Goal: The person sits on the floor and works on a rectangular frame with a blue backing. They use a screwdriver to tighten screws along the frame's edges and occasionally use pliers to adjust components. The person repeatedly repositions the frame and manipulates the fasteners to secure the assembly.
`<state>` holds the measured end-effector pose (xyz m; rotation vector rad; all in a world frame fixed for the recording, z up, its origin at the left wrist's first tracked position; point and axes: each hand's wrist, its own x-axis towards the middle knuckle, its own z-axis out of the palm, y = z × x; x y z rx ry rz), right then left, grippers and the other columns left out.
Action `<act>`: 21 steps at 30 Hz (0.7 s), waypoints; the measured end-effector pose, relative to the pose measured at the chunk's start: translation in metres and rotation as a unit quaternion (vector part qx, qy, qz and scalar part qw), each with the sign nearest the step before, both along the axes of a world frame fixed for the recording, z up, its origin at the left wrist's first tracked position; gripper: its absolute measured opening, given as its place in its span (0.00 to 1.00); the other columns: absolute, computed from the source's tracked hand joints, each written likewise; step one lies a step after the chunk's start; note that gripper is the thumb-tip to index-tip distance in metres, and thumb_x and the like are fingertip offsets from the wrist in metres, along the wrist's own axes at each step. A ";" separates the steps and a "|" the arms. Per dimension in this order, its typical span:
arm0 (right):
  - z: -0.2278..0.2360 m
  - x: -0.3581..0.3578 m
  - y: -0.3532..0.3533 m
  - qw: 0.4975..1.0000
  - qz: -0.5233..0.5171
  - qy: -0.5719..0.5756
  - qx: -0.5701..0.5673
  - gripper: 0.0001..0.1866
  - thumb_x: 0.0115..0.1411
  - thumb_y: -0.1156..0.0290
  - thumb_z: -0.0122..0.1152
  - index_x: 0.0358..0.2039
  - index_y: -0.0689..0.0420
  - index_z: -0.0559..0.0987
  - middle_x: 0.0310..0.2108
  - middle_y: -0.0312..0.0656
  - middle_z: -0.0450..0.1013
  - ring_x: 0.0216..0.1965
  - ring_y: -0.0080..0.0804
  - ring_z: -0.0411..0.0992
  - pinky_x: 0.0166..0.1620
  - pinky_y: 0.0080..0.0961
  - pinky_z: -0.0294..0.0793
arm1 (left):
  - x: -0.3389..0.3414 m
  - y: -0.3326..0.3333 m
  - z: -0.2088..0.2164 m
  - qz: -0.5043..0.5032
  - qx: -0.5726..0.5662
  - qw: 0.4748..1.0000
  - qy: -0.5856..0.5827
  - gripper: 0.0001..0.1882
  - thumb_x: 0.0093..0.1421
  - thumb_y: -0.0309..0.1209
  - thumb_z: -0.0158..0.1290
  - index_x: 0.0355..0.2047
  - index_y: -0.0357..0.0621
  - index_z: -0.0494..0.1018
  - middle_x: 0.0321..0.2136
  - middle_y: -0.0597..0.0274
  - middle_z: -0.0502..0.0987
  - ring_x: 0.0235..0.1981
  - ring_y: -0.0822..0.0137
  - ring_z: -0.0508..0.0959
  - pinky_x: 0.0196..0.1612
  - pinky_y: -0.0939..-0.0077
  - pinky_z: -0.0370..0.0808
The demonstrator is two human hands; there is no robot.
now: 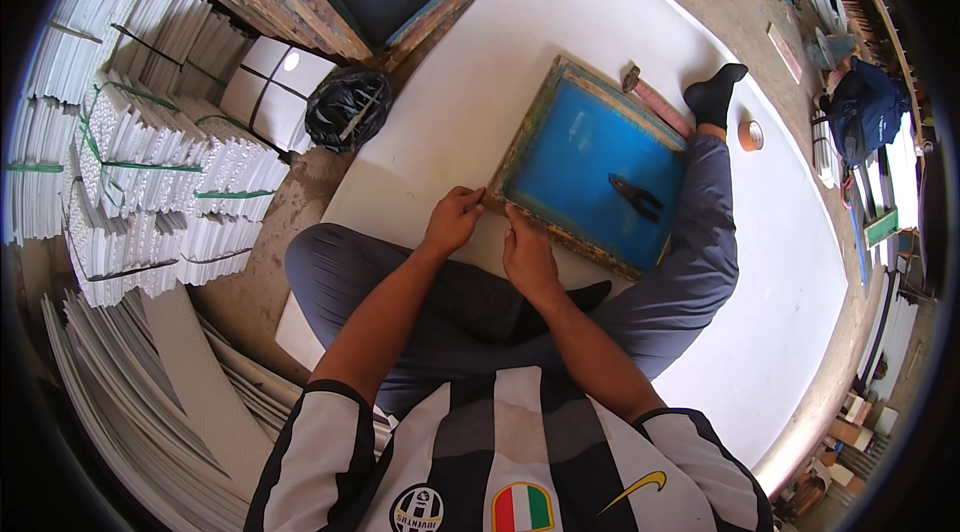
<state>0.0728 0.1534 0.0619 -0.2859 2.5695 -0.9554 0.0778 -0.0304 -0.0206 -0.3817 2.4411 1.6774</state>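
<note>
A wooden frame [588,250] with blue mesh [585,147] stretched over it lies flat in front of me, its wood worn and paint-stained. At its near left corner, my left hand [455,222] is closed in a pinch; whatever is between the fingertips is too small to make out. My right hand [528,254] is just beside it, fingers curled and fingertips closed on the frame's near edge. Dark pliers [636,198] rest on the mesh. Along the frame's far right side lies a hammer [660,104] with a reddish handle, close to my foot.
I sit on a white board [770,322]. A tape roll [751,136] stands right of my foot. To the left are a black plastic bag [347,109], tied stacks of white sheets [150,152] and long strips [190,362]. More wooden frames [425,32] lean at the back.
</note>
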 end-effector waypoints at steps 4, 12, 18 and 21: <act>0.006 -0.001 -0.003 1.000 -0.001 -0.015 0.019 0.25 0.70 0.72 0.52 0.67 0.57 0.71 0.42 0.63 0.78 0.45 0.62 0.77 0.51 0.53 0.75 | 0.000 -0.001 -0.005 0.001 0.007 1.000 -0.003 0.22 0.64 0.32 0.55 0.58 0.40 0.78 0.48 0.49 0.79 0.43 0.50 0.81 0.49 0.63 0.76; -0.008 0.003 -0.002 1.000 -0.016 0.008 -0.008 0.27 0.69 0.70 0.56 0.67 0.57 0.70 0.43 0.61 0.79 0.45 0.62 0.78 0.50 0.51 0.75 | -0.001 0.000 0.000 -0.021 -0.046 0.999 0.017 0.22 0.63 0.34 0.56 0.57 0.40 0.78 0.46 0.48 0.79 0.40 0.52 0.81 0.47 0.63 0.76; -0.004 -0.016 0.024 0.988 -0.087 -0.001 0.125 0.31 0.58 0.63 0.73 0.60 0.55 0.72 0.46 0.53 0.80 0.47 0.55 0.79 0.47 0.48 0.77 | -0.002 0.000 0.011 -0.026 -0.067 0.997 0.006 0.25 0.63 0.40 0.59 0.57 0.39 0.79 0.43 0.47 0.79 0.38 0.53 0.81 0.45 0.62 0.77; -0.010 -0.019 0.037 0.985 -0.100 0.030 0.139 0.28 0.54 0.65 0.76 0.54 0.53 0.74 0.46 0.49 0.78 0.48 0.52 0.78 0.46 0.47 0.77 | -0.004 0.009 0.021 -0.014 -0.101 0.994 0.032 0.28 0.63 0.45 0.60 0.56 0.39 0.79 0.42 0.46 0.78 0.37 0.52 0.82 0.44 0.61 0.78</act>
